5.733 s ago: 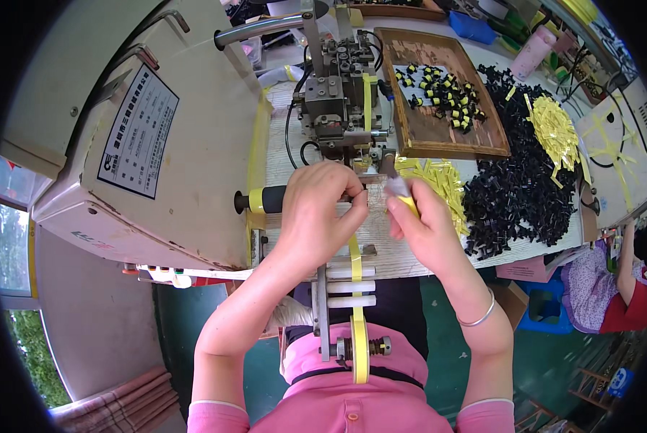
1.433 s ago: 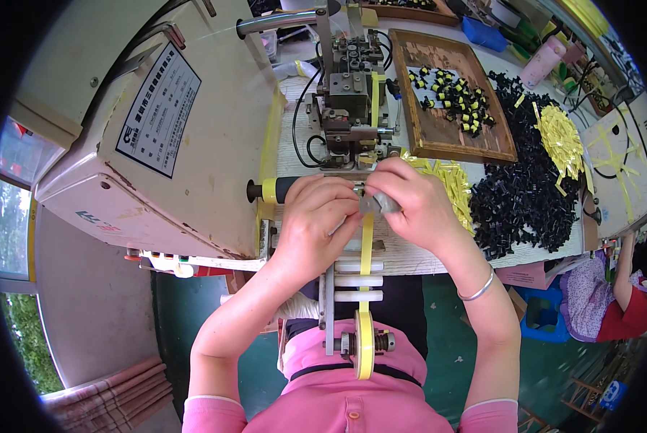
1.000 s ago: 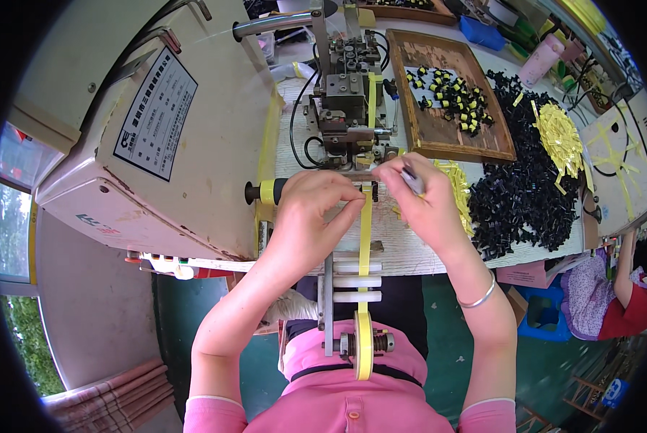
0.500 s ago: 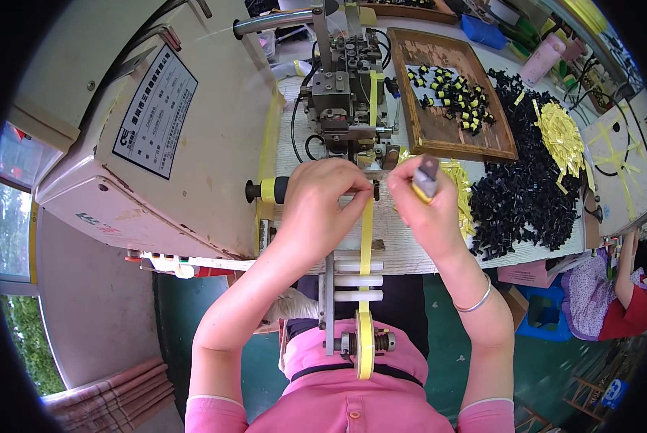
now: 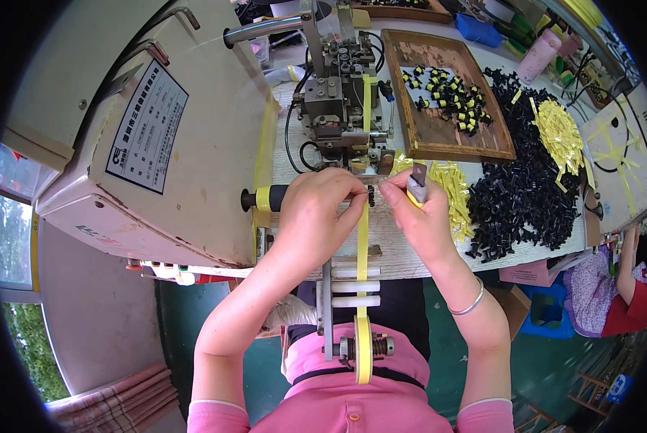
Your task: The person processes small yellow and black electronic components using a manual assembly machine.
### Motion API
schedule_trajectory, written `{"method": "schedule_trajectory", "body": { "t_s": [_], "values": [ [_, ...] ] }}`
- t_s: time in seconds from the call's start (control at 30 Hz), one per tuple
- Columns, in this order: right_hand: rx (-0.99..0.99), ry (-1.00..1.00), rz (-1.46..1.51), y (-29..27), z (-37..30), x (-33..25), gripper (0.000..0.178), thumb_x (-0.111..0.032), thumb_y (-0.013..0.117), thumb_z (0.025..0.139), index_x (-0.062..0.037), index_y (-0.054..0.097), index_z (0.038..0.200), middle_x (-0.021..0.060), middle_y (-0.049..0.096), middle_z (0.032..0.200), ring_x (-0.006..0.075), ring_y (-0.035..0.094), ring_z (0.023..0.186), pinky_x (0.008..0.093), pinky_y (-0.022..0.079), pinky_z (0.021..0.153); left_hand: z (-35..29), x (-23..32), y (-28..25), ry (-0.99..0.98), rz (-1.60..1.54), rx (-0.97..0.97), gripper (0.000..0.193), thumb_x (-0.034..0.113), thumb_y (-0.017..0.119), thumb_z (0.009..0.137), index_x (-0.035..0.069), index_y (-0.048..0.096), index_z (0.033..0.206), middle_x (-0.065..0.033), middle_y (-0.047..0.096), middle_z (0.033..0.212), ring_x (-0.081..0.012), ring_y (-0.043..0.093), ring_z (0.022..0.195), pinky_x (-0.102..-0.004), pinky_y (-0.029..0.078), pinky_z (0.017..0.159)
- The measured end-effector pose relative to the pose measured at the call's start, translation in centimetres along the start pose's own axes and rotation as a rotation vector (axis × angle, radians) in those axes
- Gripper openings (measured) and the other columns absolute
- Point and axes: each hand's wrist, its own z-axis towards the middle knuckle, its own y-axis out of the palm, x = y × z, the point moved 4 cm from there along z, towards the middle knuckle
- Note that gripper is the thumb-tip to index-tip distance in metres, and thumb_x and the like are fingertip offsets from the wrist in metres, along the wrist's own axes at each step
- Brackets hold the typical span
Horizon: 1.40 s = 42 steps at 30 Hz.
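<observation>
Thumb and forefinger of the bare left hand [image 5: 318, 209] were drawn close together at the left edge of a small, dark black, ribbed piece [image 5: 371, 195]. Whether their tips quite met, or pinched that edge, could not be told, since the hand's own bulk covered the contact. The piece lay immediately to the right of those tips, its long axis seeming to run away from the person, across the line from one hand to the other. The left hand was the nearer.

On the piece's other side, the thumb and forefinger of the bare right hand [image 5: 426, 216] pointed in toward it, with a narrow gap between. The right fingers were curled round a flat grey metal blade with a pale wrapping and a yellow lower part [image 5: 417, 180], its tip aimed away from the person. Whether the right fingertips pinched anything besides it was too small to tell.

A narrow yellow strip of tape [image 5: 364, 245] ran from below the left fingertips back toward the person. Left of the left fingers, a thick black cylindrical bar with a yellow band [image 5: 264, 198] passed out of sight behind the hand; its link to the piece was hidden. Loose short yellow strips [image 5: 450, 195] lay just right of the right fingers.
</observation>
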Motion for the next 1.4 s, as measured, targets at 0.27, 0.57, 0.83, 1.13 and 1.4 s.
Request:
{"method": "schedule_trajectory", "body": {
  "t_s": [0.27, 0.57, 0.83, 1.13, 1.4],
  "values": [
    [-0.014, -0.068, -0.057, -0.2, 0.1, 0.3, 0.011, -0.009, 0.063, 0.089, -0.002, 0.058, 0.082, -0.0032, 0.051, 0.062, 0.0027, 0.041, 0.048, 0.0195, 0.031, 0.042, -0.3, 0.2, 0.4, 0.074, 0.107, 0.044, 0.012, 0.002, 0.068, 0.073, 0.003, 0.059, 0.081, -0.0089, 0.063, 0.082, -0.0285, 0.062, 0.08, -0.0372, 0.045, 0.07],
    [-0.032, 0.054, 0.019, -0.1, -0.1, 1.5, 0.008, -0.006, 0.064, 0.084, 0.0001, 0.059, 0.08, 0.0022, 0.057, 0.068, 0.0094, 0.049, 0.065, 0.0259, 0.039, 0.06, -0.5, -0.4, 0.2, 0.194, 0.092, 0.058, 0.015, 0.002, 0.07, 0.073, 0.003, 0.061, 0.085, -0.0088, 0.066, 0.084, -0.0276, 0.064, 0.08, -0.0377, 0.047, 0.07],
    [-0.025, -0.328, -0.206, 0.2, -0.4, -0.4, 0.01, -0.005, 0.061, 0.087, -0.0026, 0.056, 0.079, -0.0031, 0.049, 0.064, 0.0031, 0.041, 0.058, 0.021, 0.034, 0.053, -0.6, -0.7, -0.1, 0.297, 0.062, 0.005, 0.017, 0.004, 0.07, 0.073, 0.004, 0.063, 0.088, -0.0085, 0.066, 0.089, -0.0271, 0.063, 0.082, -0.0377, 0.047, 0.071],
    [-0.051, -0.105, -0.104, -0.1, -0.1, 0.8, 0.011, -0.003, 0.062, 0.085, -0.0013, 0.055, 0.077, -0.0013, 0.052, 0.068, 0.0067, 0.045, 0.065, 0.024, 0.038, 0.061, -0.8, -0.8, 0.0, 0.333, 0.104, -0.007, 0.021, 0.007, 0.07, 0.071, 0.004, 0.063, 0.091, -0.0087, 0.064, 0.092, -0.0276, 0.062, 0.085, -0.0382, 0.047, 0.074],
    [-0.022, -0.213, -0.165, 0.4, -0.9, -2.0, 0.011, -0.005, 0.062, 0.085, -0.0013, 0.056, 0.077, 0.0, 0.053, 0.069, 0.0073, 0.046, 0.064, 0.0244, 0.038, 0.06, 0.1, -0.1, 0.2, 0.131, -0.009, 0.037, 0.019, 0.008, 0.071, 0.068, 0.004, 0.061, 0.083, -0.008, 0.06, 0.092, -0.0275, 0.06, 0.087, -0.0389, 0.045, 0.073]
  ]
}}
